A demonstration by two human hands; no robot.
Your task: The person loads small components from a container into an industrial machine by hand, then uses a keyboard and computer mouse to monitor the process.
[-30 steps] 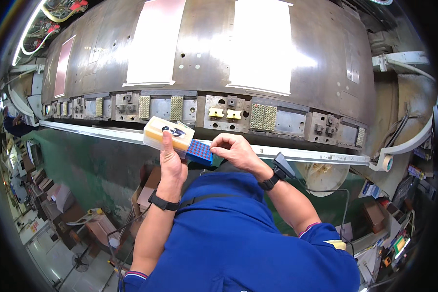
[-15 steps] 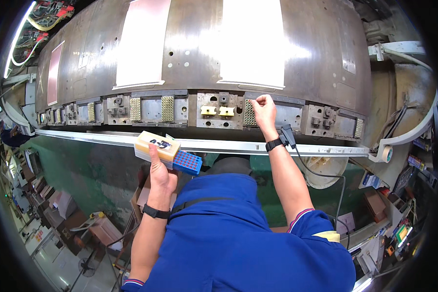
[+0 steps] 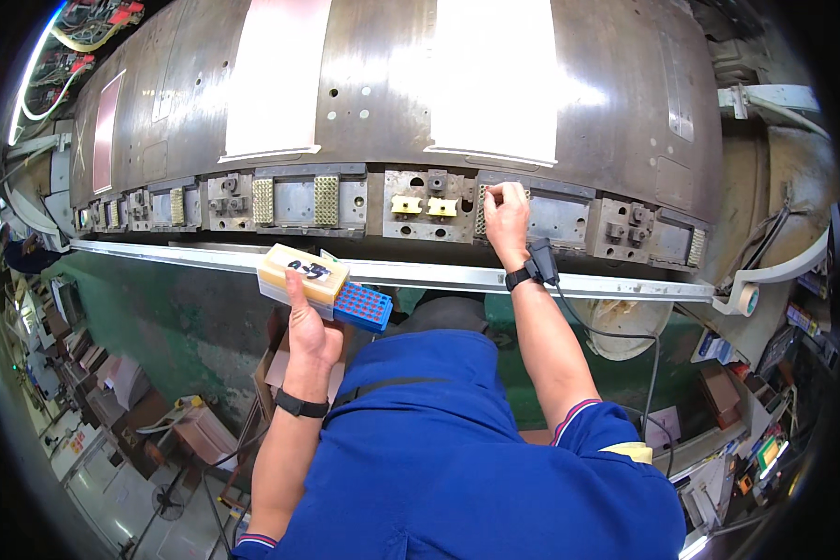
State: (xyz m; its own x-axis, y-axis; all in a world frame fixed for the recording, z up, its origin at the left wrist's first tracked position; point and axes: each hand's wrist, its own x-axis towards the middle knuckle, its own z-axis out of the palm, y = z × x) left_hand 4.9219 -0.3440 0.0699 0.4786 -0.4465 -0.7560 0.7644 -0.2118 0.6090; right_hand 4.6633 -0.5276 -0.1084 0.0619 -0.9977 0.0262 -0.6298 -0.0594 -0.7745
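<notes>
My left hand is wrapped round a small box-like stack held at waist height, thumb on top. The stack has a yellowish block with dark handwriting above, and a blue tray with rows of reddish dots sticks out to its right. My right hand reaches forward to a brass-coloured studded block set in the metal machine edge. Its fingers are pinched together at the block's upper right and partly cover it. Whatever the fingertips hold is too small to make out.
A large curved metal drum with white sheets fills the far side. Two pale yellow pieces sit left of my right hand. A white rail runs across in front of me. A cable hangs beside my right wrist.
My right hand has come slightly nearer and its fingers now cover more of the studded block. The left hand keeps its grip on the stack. The view has shifted a little.
</notes>
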